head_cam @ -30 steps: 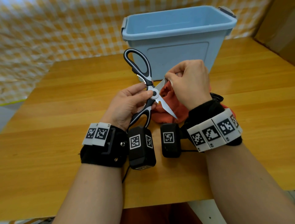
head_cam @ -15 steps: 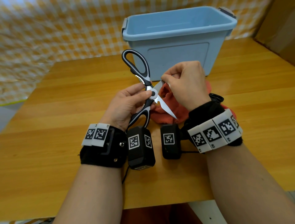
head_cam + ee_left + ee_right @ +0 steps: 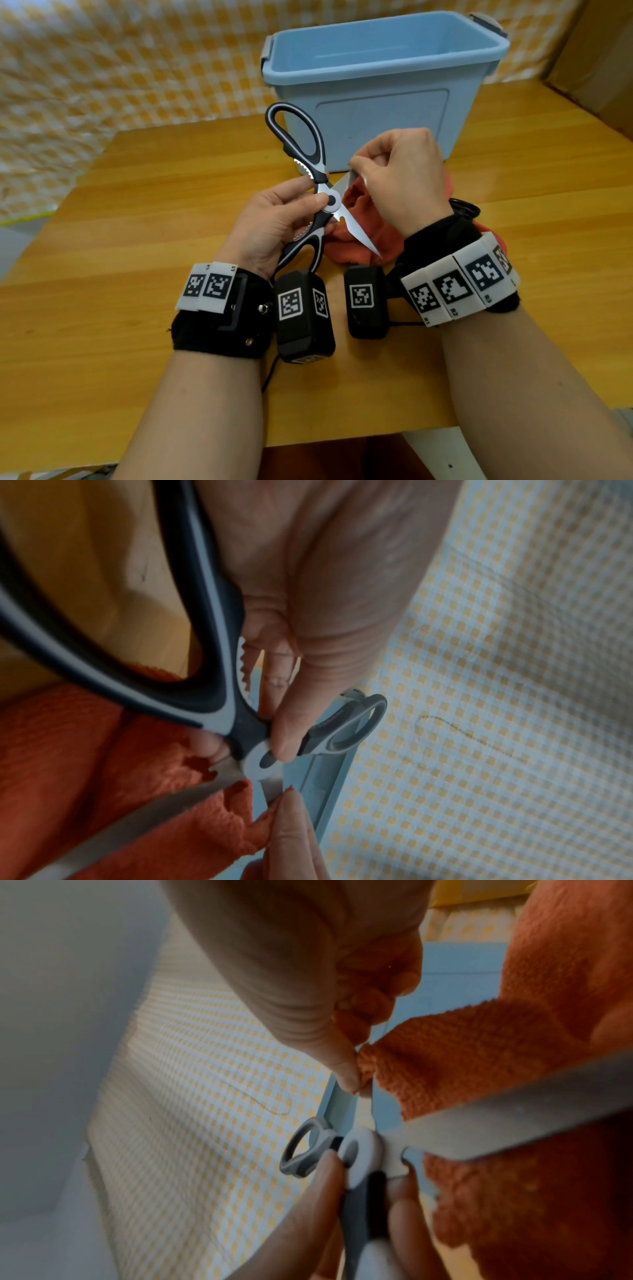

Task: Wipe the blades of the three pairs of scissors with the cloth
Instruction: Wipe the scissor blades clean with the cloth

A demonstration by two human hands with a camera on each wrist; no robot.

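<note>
Frame centre, above the bench (image 3: 137, 274): left hand (image 3: 274, 226) grips the splayed scissors (image 3: 330, 202) at the pivot; right hand (image 3: 400, 185) pinches the cloth (image 3: 359, 240) round the upper blade. Best drawn tipward, spine side, pivot steadied.

The table (image 3: 120, 257) fills the lower and middle part of the head view, and a storage bin (image 3: 383, 102) stands on it at the upper centre-right, with a checked cloth backdrop (image 3: 102, 68) behind it across the top of the frame. In front of the bin, at frame centre, the scissors (image 3: 320, 202) are held spread above the table, one handle loop up against the bin's front wall and one blade slanting down to the lower right. The left hand (image 3: 274, 222) is just left of the pivot, the right hand (image 3: 400, 181) just right of it, the cloth (image 3: 356, 240) lies under and between the blades, and a second pair of scissors (image 3: 464, 209) lies on the table, mostly hidden behind the right wrist.
</note>
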